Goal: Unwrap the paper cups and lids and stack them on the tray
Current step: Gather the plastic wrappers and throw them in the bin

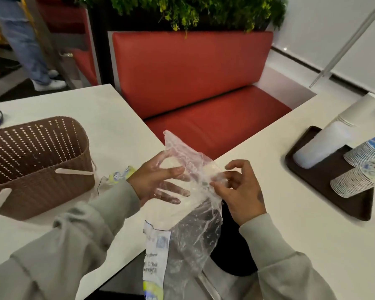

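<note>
Empty plastic wrapper (195, 230) hanging long-axis down; right hand (238, 191) pinching it, left hand (156, 185) spreading flat against it. Far right, tray (325, 182) with cups (351, 182) sitting nearer right hand.

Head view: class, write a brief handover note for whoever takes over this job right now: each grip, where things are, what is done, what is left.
Left grip: fingers straight, spread under the clear wrapper.
Right grip: pinches the wrapper.
Tray, on the right table: white cups, translucent stack, blue-waved cups, patterned cups, all unwrapped and leaning.
Done: those four stacks. The wrapper looks empty.
Left: discard the wrapper; check the brown basket, whose bottom is hidden, for more packs.
</note>
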Demonstrator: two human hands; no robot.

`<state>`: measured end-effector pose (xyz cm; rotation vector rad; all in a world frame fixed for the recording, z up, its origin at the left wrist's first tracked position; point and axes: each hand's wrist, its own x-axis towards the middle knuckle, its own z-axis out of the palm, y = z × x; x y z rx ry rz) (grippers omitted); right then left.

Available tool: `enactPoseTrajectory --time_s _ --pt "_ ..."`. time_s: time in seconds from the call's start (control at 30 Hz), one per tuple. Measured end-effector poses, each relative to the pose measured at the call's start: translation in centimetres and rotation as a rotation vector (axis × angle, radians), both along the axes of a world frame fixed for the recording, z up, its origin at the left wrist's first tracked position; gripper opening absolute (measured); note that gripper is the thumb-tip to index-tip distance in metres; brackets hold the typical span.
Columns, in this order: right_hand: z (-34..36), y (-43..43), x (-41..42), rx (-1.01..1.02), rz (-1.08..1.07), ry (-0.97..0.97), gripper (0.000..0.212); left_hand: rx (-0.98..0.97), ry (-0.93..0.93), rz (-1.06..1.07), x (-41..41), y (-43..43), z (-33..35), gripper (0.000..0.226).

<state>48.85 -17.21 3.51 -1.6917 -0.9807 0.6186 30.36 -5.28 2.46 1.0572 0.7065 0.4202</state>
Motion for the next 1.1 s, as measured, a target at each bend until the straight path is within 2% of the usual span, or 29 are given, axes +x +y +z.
enactPoseTrajectory --time_s 0.07,0.23,0.33,0.47,0.5,0.57,0.6,0.67,0.8,0.87,0.9,0.97,1.1 --pt "-0.5 -0.5 0.4 0.013 0.019 -0.020 0.056 -0.032 -0.030 -0.026 0.4 -0.3 -0.4 0.078" --pt "-0.8 -1.5 1.0 0.115 -0.024 -0.446 0.026 -0.144 -0.143 -0.118 1.3 -0.4 -0.1 0.066" --pt "-0.8 -2.1 1.4 0.227 -0.037 -0.794 0.020 -0.170 -0.191 -0.130 2.3 -1.0 0.3 0.083" --pt "-0.7 -2.9 1.6 0.291 0.056 -1.032 0.016 -0.130 -0.128 -0.114 4.1 -2.1 1.5 0.094" --pt "-0.7 -3.0 1.6 0.277 0.100 -1.085 0.014 -0.085 -0.099 -0.116 4.5 -2.3 1.8 0.088" --pt "-1.0 -3.3 1.8 0.233 0.181 -1.184 0.029 0.005 -0.060 -0.107 5.2 -2.8 2.0 0.058" --pt "-1.2 -3.5 2.0 0.230 0.206 -1.175 0.032 0.034 -0.051 -0.083 5.4 -2.8 2.0 0.043" --pt "-1.3 -4.1 1.8 0.254 0.199 -0.932 0.032 0.105 -0.045 -0.022 5.6 -2.7 1.5 0.031" --pt "-0.4 -4.6 1.1 0.287 0.028 0.034 0.029 0.242 -0.025 -0.007 5.1 -2.2 0.7 0.049" --pt "-0.2 -4.3 1.5 0.278 -0.033 0.386 0.028 0.267 -0.019 -0.001 4.9 -2.1 0.5 0.061" --pt "-0.2 -4.2 1.8 0.255 -0.032 0.453 0.025 0.271 -0.011 0.011 4.9 -2.1 0.5 0.064" --pt "-0.2 -3.9 2.2 0.192 0.026 0.459 0.018 0.263 -0.007 0.036 5.0 -1.9 0.3 0.063" --pt "-0.6 -3.8 2.4 0.083 0.062 0.494 0.022 0.325 0.012 0.000 5.1 -1.7 0.2 0.047"
